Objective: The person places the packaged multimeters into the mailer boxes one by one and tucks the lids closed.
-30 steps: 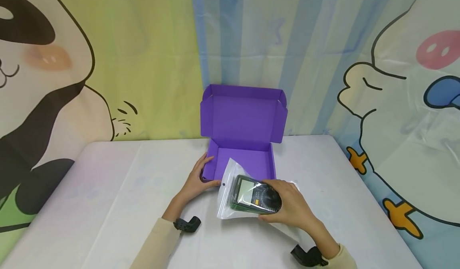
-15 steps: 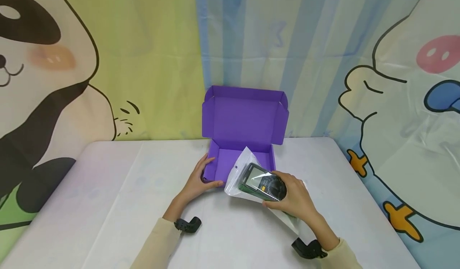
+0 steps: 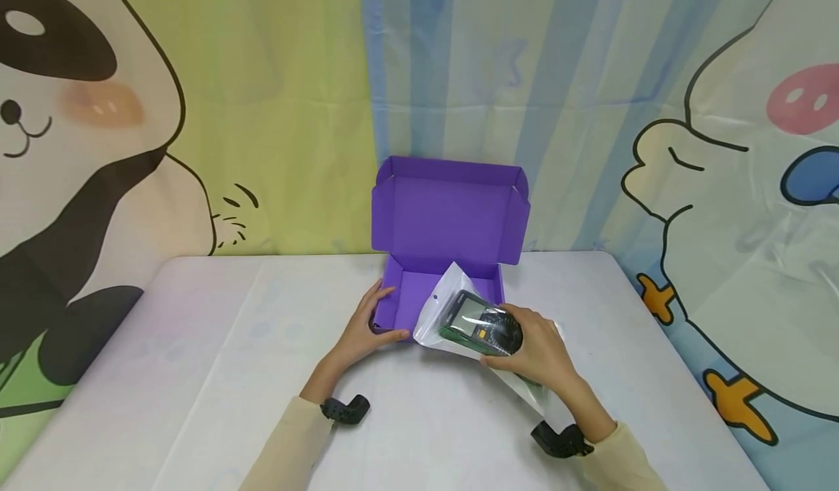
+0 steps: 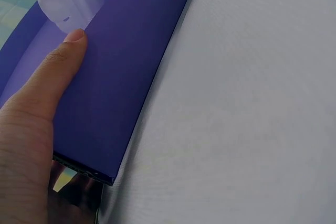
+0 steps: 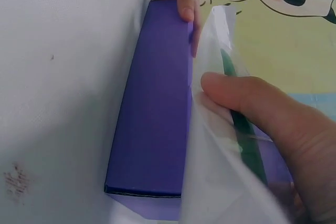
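Observation:
A purple cardboard box point(image 3: 450, 214) stands with its lid raised, its tray part on the table. My left hand point(image 3: 359, 331) grips the box's front left corner; in the left wrist view its thumb point(image 4: 63, 69) lies over the top edge of the front wall. My right hand point(image 3: 539, 345) holds a multimeter point(image 3: 481, 323) with a screen and dial, sealed in a clear and white zip bag point(image 3: 440, 315). The bag tilts over the front of the box, its far corner above the tray. In the right wrist view, the bag point(image 5: 215, 145) hides part of the multimeter's green edge.
A white cloth covers the table point(image 3: 229, 374). Behind it hangs a printed curtain point(image 3: 295, 112) with cartoon animals, close to the raised lid. Black wrist cameras sit on both wrists, the left wrist camera point(image 3: 347, 409) near the cloth.
My right hand has moved the bagged multimeter forward and slightly right, from in front of the box to over its front edge, turning it a little. The left hand has stayed at the corner.

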Motion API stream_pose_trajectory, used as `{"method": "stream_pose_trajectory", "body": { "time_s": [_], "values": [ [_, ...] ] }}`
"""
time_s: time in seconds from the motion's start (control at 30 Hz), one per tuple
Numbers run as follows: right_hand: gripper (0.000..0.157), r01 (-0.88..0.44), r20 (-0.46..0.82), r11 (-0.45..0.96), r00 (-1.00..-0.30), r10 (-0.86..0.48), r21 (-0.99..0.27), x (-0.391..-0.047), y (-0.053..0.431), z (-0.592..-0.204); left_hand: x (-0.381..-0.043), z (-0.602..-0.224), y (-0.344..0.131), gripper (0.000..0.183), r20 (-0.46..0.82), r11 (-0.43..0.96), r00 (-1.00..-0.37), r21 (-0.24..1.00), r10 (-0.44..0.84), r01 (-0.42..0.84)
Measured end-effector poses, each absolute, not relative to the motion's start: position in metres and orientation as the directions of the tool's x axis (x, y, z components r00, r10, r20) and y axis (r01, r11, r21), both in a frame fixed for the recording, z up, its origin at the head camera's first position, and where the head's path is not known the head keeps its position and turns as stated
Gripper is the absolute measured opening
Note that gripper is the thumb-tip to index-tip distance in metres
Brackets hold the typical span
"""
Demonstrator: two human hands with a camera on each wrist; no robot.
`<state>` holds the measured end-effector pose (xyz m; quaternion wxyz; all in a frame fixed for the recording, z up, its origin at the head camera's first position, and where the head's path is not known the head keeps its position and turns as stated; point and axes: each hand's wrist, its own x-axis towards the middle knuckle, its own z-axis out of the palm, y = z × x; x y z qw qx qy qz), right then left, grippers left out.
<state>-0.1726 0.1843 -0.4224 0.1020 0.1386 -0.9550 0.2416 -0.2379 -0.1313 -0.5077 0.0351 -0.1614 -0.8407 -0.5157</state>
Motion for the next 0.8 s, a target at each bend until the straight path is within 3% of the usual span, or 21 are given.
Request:
{"method": "stream_pose_trajectory", "body": {
  "time_s": [0.8],
  "values": [
    [0.092, -0.343, 0.225, 0.843, -0.936, -0.271, -0.414, -0.196, 0.18, -0.412, -0.238, -0.507, -0.132, 0.087, 0.209, 0.421, -0.948, 0.858, 0.239, 0.295]
  ]
}}
